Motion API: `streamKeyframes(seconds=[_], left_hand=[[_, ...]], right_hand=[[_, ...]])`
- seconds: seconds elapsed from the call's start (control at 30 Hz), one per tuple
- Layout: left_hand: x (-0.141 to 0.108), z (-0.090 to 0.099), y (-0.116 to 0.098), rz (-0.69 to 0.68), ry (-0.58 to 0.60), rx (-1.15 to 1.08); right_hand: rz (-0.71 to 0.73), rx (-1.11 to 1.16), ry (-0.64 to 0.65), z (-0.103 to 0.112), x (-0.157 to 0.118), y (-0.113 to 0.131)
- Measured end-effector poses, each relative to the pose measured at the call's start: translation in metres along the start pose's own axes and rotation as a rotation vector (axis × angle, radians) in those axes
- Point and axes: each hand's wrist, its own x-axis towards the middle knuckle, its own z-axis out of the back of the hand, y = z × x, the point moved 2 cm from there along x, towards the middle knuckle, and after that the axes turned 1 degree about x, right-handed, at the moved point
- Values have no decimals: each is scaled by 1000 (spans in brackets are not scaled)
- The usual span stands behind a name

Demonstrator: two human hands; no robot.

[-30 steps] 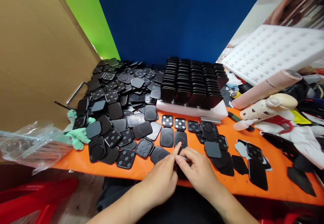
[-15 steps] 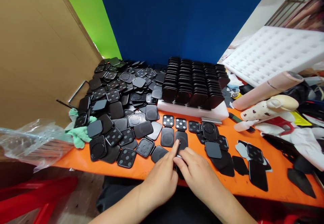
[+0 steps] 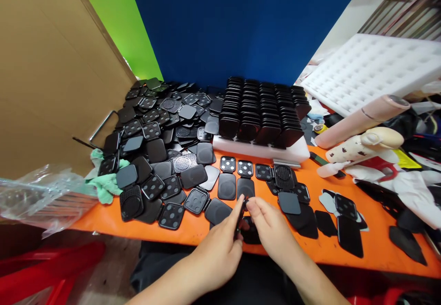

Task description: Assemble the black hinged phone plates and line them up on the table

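Observation:
Near the table's front edge, my left hand [image 3: 220, 245] is closed on a black hinged case [image 3: 240, 217], its flat square shape seen nearly edge-on. My right hand [image 3: 268, 224] pinches at the upper end of that case; the exact part between its fingertips is too small and dark to make out. Just behind my fingers lie two open hinged cases [image 3: 226, 185] with dotted lids and plain lower halves. To the right of my right hand, a grey square pad [image 3: 289, 203] rests on black cases and dark sheets.
A large heap of black cases [image 3: 156, 151] spreads over the left side of the orange table [image 3: 196, 231]. Behind my hands, rows of upright black plates [image 3: 263, 112] stand in white foam [image 3: 262, 150]. Bottles [image 3: 365, 121] lie at right; a green glove [image 3: 106, 188] at left.
My right hand has shifted slightly right and its fingertips have drawn apart from my left hand. The case now shows more between the two hands.

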Motion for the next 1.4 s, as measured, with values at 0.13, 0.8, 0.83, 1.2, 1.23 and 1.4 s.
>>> streamKeyframes(seconds=[0.13,0.8,0.83,1.2,1.23,1.4], left_hand=[[-4,1,2,-31,-31,315],[-9,28,-7,-209,-271,38],[-11,28,-9,-247,-273,97],[-21,27,-26,-347,-238,495],[-21,27,-27,-358,-238,498],[-19,29,-27,-382,-220,403]], right_hand=[[90,-253,23,7,-3,5],[-262,740,242,-17,-6,-11],[-282,765,263,-17,-8,-11],[-479,1156,114,-25,-19,-11],[-474,1182,94,-27,-19,-12],[-451,1271,60,-32,-18,-13]])
